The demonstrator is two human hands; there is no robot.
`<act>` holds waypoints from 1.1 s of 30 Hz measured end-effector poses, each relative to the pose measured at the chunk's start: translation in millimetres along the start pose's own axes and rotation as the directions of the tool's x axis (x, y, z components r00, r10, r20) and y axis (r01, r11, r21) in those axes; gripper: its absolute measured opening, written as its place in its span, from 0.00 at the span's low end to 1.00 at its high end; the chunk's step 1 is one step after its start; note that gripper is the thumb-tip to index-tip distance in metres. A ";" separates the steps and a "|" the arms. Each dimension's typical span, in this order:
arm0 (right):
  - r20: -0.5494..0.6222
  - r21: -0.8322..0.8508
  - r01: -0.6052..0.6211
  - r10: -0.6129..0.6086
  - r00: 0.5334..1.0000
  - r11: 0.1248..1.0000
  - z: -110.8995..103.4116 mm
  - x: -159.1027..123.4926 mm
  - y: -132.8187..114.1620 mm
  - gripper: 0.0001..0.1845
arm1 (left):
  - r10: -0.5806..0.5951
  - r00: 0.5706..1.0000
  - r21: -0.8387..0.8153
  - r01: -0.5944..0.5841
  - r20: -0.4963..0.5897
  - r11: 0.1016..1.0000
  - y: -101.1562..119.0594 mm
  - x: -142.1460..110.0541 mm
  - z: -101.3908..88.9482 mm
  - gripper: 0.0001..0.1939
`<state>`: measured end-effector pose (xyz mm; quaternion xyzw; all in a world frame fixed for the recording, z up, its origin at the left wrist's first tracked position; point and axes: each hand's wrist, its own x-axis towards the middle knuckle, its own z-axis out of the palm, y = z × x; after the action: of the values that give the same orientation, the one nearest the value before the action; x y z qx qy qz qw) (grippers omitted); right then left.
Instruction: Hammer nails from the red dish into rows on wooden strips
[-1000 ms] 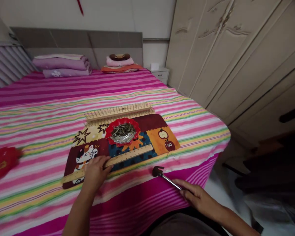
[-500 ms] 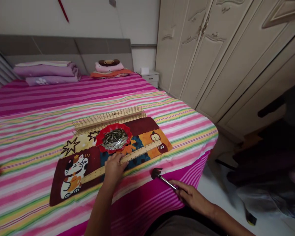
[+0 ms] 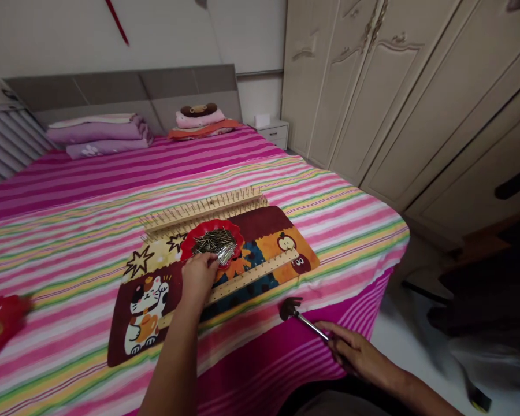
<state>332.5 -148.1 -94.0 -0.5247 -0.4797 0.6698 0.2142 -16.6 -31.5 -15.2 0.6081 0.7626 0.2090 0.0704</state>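
My left hand (image 3: 199,274) reaches over the near rim of a red scalloped bowl (image 3: 187,238) full of loose nails (image 3: 216,241). Its fingers are bent together at the nails, and the fingertips are partly hidden. Under the wrist, a pale wooden strip with rows of holes (image 3: 251,276) lies across a patterned mat (image 3: 149,300); a few nails stand at its right end. My right hand (image 3: 357,352) is closed around the metal handle of a hammer (image 3: 291,309), its dark head over the bed's near side.
Behind the bowl lies a wooden strip bristling with nails (image 3: 203,209). A red object (image 3: 2,323) sits at the left edge. Folded bedding (image 3: 99,133) is near the headboard (image 3: 112,95). A wardrobe (image 3: 364,104) stands to the right.
My left hand has moved from the wooden strip up to the nails in the red bowl. The right hand still holds the hammer. The view has turned slightly left.
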 end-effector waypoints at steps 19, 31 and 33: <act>-0.018 0.011 -0.108 0.108 0.994 0.994 -0.5 -2.9 -17.3 0.34 | -0.126 0.983 -0.411 0.172 0.136 0.895 -21.5 15.5 -10.1 0.13; -0.028 -0.027 -0.110 0.109 0.994 0.994 -0.3 -4.0 -17.0 0.34 | -0.337 0.933 -0.753 0.312 0.127 0.580 -10.4 -25.3 -34.1 0.28; -0.030 -0.030 -0.115 0.114 0.993 0.993 -0.4 -4.3 -17.8 0.34 | -0.323 0.941 -0.714 0.292 0.097 0.636 -15.9 -33.7 -31.0 0.24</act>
<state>330.6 -143.4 -76.3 -0.5642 -0.4564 0.6657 0.1737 -33.6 -73.8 1.4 0.3884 0.7128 0.4874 0.3219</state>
